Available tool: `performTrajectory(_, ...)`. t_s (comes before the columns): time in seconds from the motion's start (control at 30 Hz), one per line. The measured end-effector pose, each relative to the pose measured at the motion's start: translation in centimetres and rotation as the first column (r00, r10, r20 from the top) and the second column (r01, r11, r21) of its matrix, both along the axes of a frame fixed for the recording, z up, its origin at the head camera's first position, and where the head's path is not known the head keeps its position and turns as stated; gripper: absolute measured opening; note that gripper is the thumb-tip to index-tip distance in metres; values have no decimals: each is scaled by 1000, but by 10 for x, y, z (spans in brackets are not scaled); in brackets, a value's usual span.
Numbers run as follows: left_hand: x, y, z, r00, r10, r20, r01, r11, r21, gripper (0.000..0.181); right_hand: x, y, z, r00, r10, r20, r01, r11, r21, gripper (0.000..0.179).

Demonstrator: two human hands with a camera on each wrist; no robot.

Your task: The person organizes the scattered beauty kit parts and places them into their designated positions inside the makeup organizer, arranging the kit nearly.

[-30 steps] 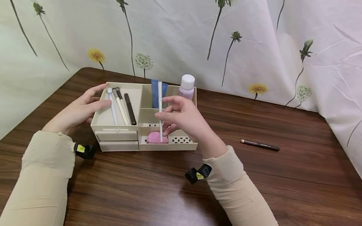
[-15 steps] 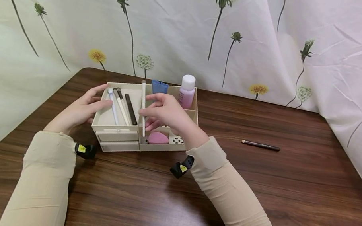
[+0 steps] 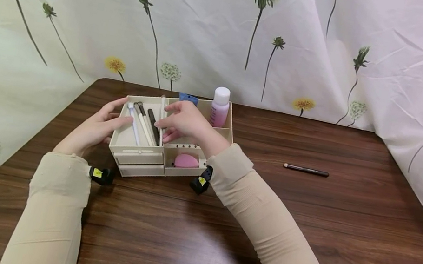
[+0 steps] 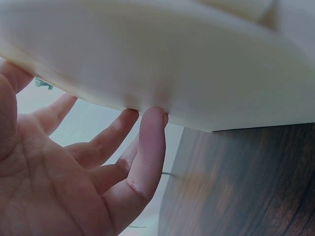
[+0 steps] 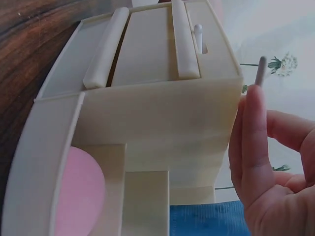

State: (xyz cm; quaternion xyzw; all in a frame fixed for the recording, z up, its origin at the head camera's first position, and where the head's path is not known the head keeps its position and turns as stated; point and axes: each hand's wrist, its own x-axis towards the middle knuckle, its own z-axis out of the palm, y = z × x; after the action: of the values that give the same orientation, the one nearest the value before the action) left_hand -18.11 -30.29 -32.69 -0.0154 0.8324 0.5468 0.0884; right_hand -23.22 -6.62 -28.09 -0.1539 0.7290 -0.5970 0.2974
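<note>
A cream makeup organizer (image 3: 144,158) stands on the table, with several makeup brushes (image 3: 143,127) lying in its left top tray. My left hand (image 3: 95,128) rests against the organizer's left side; in the left wrist view its fingertips (image 4: 130,115) touch the outer wall. Over the tray's right edge, my right hand (image 3: 188,121) pinches a slim white makeup brush (image 3: 162,107) held lengthwise beside the others. In the right wrist view one end of that brush (image 5: 262,69) sticks out past the fingers; its bristles cannot be made out.
The organizer's right compartments hold a pink makeup sponge (image 3: 187,161), a pink bottle with a white cap (image 3: 220,107) and a blue tube (image 3: 189,98), partly hidden by the right hand. A short black makeup brush (image 3: 306,170) lies on the table to the right.
My right hand has carried the white makeup brush leftward from the right compartments to the left tray and lowered it. The left hand stays against the organizer.
</note>
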Motion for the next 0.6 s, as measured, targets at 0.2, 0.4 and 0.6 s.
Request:
performTrajectory(0.2,0,1,0,1000,2,1,-2,1000,5,80,1,-5,4,999,-30,-38,32,998,58,62)
performTrajectory(0.4,0,1,0,1000,5,1,-5,1000,14,79,4,-8,2,993,-63,-95,70,995,73,58)
performTrajectory(0.6,1,2,1,1000,7,0,-7,1000,24,80,4,-8,-1,987,-58,-152,75,991,112,55)
